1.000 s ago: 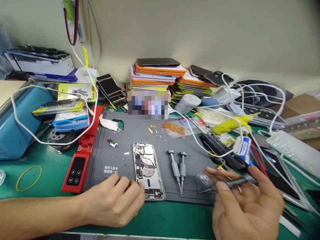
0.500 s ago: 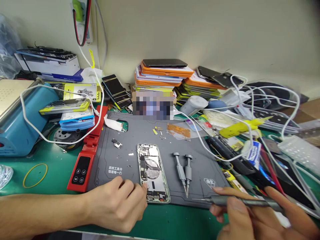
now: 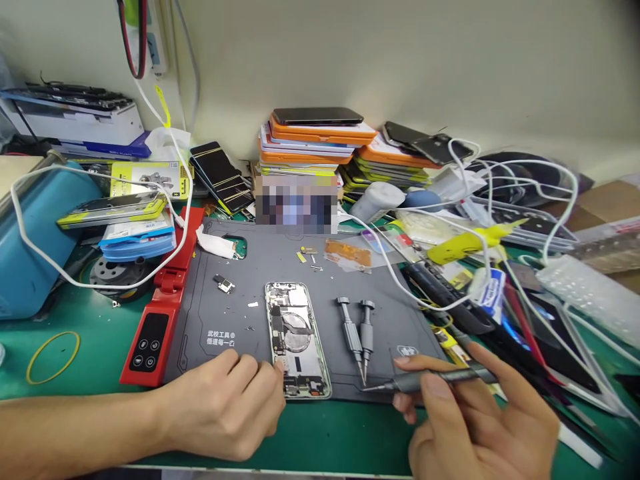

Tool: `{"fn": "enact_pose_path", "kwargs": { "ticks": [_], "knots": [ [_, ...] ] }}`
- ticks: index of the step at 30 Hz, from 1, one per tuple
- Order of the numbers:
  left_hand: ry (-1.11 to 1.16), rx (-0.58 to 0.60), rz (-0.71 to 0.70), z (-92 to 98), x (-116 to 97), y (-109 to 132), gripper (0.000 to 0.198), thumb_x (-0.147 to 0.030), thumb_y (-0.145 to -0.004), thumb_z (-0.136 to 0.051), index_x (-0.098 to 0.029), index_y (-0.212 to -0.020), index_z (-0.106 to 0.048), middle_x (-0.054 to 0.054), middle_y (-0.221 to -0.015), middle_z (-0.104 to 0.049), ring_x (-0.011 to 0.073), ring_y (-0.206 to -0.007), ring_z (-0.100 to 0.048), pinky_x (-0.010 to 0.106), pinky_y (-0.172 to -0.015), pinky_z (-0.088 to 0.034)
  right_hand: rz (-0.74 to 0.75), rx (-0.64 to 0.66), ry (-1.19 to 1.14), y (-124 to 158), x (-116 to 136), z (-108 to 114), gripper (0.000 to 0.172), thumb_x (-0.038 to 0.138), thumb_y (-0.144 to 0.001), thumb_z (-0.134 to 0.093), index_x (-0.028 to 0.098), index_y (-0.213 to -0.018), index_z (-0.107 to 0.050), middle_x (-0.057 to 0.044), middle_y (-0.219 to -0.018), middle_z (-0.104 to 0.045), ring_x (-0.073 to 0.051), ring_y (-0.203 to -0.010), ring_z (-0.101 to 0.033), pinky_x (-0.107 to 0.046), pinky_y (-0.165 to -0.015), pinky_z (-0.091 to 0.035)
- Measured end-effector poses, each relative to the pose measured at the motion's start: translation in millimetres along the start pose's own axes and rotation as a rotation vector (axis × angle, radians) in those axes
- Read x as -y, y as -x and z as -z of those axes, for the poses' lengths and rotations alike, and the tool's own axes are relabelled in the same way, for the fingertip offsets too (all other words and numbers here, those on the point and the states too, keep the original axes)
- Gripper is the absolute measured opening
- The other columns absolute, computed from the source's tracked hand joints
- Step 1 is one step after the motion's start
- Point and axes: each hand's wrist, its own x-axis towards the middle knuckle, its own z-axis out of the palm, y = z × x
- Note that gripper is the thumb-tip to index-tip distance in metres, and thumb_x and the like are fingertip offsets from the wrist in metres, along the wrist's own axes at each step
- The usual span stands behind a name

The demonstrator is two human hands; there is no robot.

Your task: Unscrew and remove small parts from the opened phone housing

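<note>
My left hand (image 3: 233, 403) is closed at the lower left edge of an opened phone (image 3: 300, 360), knuckles up; its fingertips are hidden, and its index finger touches or overlaps the phone's edge. The phone lies flat with its inner parts and a round coil showing. In my right hand (image 3: 475, 413) is a slim grey screwdriver (image 3: 425, 381), held between thumb and fingers. Its thin tip points left, close to the tips of two grey screwdrivers (image 3: 367, 333) that lie side by side right of the phone.
Beneath the phone is a grey work mat (image 3: 220, 373). A red hinged device (image 3: 145, 347) with touch buttons flanks it at left. Small parts (image 3: 225, 283) lie around the phone. Stacked orange cases (image 3: 310, 143) stand behind; white cables (image 3: 435, 307) and tools crowd the right.
The whole view has shifted slightly left and up. My right hand has moved left with the screwdriver, its tip nearer the two lying ones. My left hand stays by the phone.
</note>
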Motion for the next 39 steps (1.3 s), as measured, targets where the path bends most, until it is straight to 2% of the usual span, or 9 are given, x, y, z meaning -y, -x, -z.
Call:
{"fn": "enact_pose_path", "kwargs": {
  "ticks": [9, 13, 16, 19, 23, 27, 30, 33, 39],
  "knots": [
    [0.071, 0.04, 0.035, -1.9, 1.2, -1.2, 0.024, -0.023, -0.093, -0.071, -0.005, -0.107, -0.078, 0.008, -0.088, -0.071, 0.0188, -0.066, -0.056, 0.037, -0.055, -0.038, -0.108, -0.013, -0.087, -3.1, -0.7, -0.5, 0.058, 0.038, -0.091, -0.086, 0.022, -0.142, -0.062, -0.004, -0.09, -0.08, -0.012, -0.049, -0.059, -0.023, -0.043, -0.046],
    [0.093, 0.052, 0.049, 1.0, 3.5, -1.8, 0.032, -0.023, -0.094, -0.069, -0.005, -0.119, -0.075, 0.007, -0.09, -0.072, 0.0203, -0.068, -0.057, 0.037, -0.058, -0.039, -0.096, -0.052, -0.082, -6.7, -0.9, -1.0, 0.066, 0.041, -0.095, -0.082, 0.025, -0.153, -0.054, 0.0, -0.082, -0.072, -0.015, -0.059, -0.061, -0.022, -0.046, -0.046],
    [0.081, 0.068, 0.054, 2.3, 4.4, -0.6, 0.039, -0.023, -0.096, -0.067, -0.004, -0.129, -0.072, 0.006, -0.09, -0.071, 0.0213, -0.068, -0.057, 0.038, -0.058, -0.038, -0.059, -0.034, 0.07, -16.0, -3.1, 2.6, 0.067, 0.046, -0.099, -0.077, 0.025, -0.158, -0.051, 0.001, -0.085, -0.067, -0.015, -0.064, -0.061, -0.024, -0.054, -0.045],
    [0.072, 0.073, 0.059, 0.5, 4.4, 1.6, 0.038, -0.022, -0.096, -0.067, -0.002, -0.129, -0.072, 0.007, -0.092, -0.071, 0.0227, -0.07, -0.058, 0.04, -0.058, -0.039, 0.03, 0.093, 0.423, -29.8, -5.3, 5.6, 0.053, 0.051, -0.101, -0.072, 0.023, -0.146, -0.064, -0.001, -0.09, -0.067, -0.015, -0.069, -0.063, -0.03, -0.066, -0.049],
    [0.061, 0.053, 0.052, -3.5, 4.2, 2.6, 0.033, -0.021, -0.096, -0.069, -0.002, -0.122, -0.075, 0.006, -0.088, -0.069, 0.022, -0.068, -0.057, 0.039, -0.057, -0.038, 0.211, 0.303, 0.757, -44.4, -5.6, -2.2, 0.033, 0.049, -0.11, -0.053, 0.025, -0.125, -0.071, -0.005, -0.097, -0.073, -0.018, -0.067, -0.062, -0.032, -0.064, -0.046],
    [0.069, 0.01, 0.029, -3.9, 4.6, 2.6, 0.03, -0.019, -0.093, -0.074, -0.003, -0.118, -0.078, 0.007, -0.093, -0.072, 0.0211, -0.071, -0.059, 0.038, -0.058, -0.041, 0.296, 0.392, 0.792, -49.5, -6.0, -12.9, 0.034, 0.048, -0.112, -0.047, 0.026, -0.108, -0.072, -0.009, -0.114, -0.071, -0.021, -0.078, -0.068, -0.033, -0.065, -0.049],
    [0.072, -0.005, 0.019, -3.0, 4.6, 2.6, 0.027, -0.021, -0.094, -0.074, -0.004, -0.115, -0.079, 0.006, -0.095, -0.074, 0.0198, -0.07, -0.059, 0.038, -0.057, -0.041, 0.354, 0.366, 0.809, -50.1, -4.5, -15.0, 0.04, 0.053, -0.113, -0.045, 0.025, -0.107, -0.073, -0.012, -0.117, -0.068, -0.023, -0.082, -0.069, -0.035, -0.065, -0.051],
    [0.067, -0.013, 0.032, -3.2, 3.9, 2.3, 0.024, -0.021, -0.094, -0.073, -0.006, -0.112, -0.08, 0.006, -0.091, -0.072, 0.0192, -0.068, -0.057, 0.037, -0.055, -0.04, 0.482, 0.338, 0.854, -46.5, 1.0, -17.1, 0.045, 0.055, -0.114, -0.045, 0.024, -0.106, -0.075, -0.01, -0.112, -0.069, -0.02, -0.075, -0.068, -0.032, -0.059, -0.048],
    [0.072, 0.027, 0.026, -3.0, 1.9, 2.6, 0.022, -0.024, -0.095, -0.071, -0.008, -0.108, -0.079, 0.005, -0.089, -0.066, 0.0189, -0.067, -0.053, 0.037, -0.052, -0.034, 0.711, 0.484, 0.96, -29.2, 10.4, -28.8, 0.052, 0.055, -0.117, -0.037, 0.023, -0.102, -0.075, -0.005, -0.095, -0.071, -0.016, -0.063, -0.067, -0.028, -0.049, -0.041]
  ]
}}
